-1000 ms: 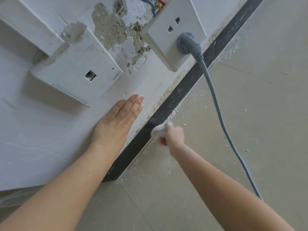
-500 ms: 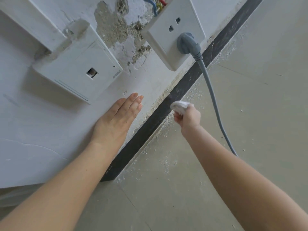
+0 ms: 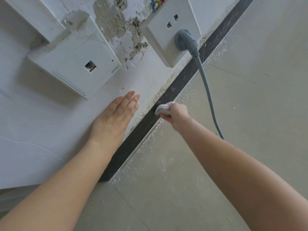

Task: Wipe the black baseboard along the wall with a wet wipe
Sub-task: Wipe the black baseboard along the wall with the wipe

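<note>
The black baseboard (image 3: 133, 144) runs diagonally from the lower middle to the upper right, between the white wall and the tiled floor. A bunched white wet wipe (image 3: 162, 108) is pressed against the baseboard, held in my right hand (image 3: 175, 114). Beyond the wipe the strip looks dusty and streaked; nearer to me it looks darker. My left hand (image 3: 115, 117) lies flat on the wall just above the baseboard, fingers together and holding nothing.
A grey plug (image 3: 185, 40) sits in a white socket (image 3: 171, 29), and its cable (image 3: 208, 90) hangs across the baseboard to the floor right of my right hand. A white wall box (image 3: 75, 64) and broken plaster (image 3: 116, 25) lie above. Plaster dust (image 3: 160, 130) litters the floor edge.
My right hand swept the wipe up along the baseboard toward the cable, then came partway back down. My left hand stayed on the wall.
</note>
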The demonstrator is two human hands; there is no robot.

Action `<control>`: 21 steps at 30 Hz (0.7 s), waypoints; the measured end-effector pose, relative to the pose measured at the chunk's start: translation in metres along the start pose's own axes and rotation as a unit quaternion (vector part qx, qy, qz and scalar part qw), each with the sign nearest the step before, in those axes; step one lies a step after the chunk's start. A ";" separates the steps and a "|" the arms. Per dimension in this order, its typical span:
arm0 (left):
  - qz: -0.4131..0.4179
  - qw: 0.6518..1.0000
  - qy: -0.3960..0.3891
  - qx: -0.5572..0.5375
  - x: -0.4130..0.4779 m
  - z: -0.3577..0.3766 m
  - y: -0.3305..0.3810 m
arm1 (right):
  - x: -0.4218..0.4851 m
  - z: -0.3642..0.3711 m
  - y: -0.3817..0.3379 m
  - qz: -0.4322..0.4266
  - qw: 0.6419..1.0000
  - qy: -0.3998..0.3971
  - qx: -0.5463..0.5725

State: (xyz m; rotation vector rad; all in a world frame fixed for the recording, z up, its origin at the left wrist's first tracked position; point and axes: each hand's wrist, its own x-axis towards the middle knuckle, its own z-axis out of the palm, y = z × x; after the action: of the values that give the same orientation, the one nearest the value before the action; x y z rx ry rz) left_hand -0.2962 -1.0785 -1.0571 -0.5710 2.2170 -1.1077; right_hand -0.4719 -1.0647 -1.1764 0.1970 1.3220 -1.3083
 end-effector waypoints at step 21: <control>-0.011 0.995 0.057 -0.081 0.000 0.010 0.012 | -0.038 -0.010 -0.019 -0.184 0.839 0.051 -0.510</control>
State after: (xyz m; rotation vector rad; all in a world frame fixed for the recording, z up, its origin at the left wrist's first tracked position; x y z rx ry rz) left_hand -0.2908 -1.0782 -1.0718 -0.6146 2.4216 -0.9986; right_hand -0.4818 -1.0421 -1.1403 -0.7745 2.0403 -0.7226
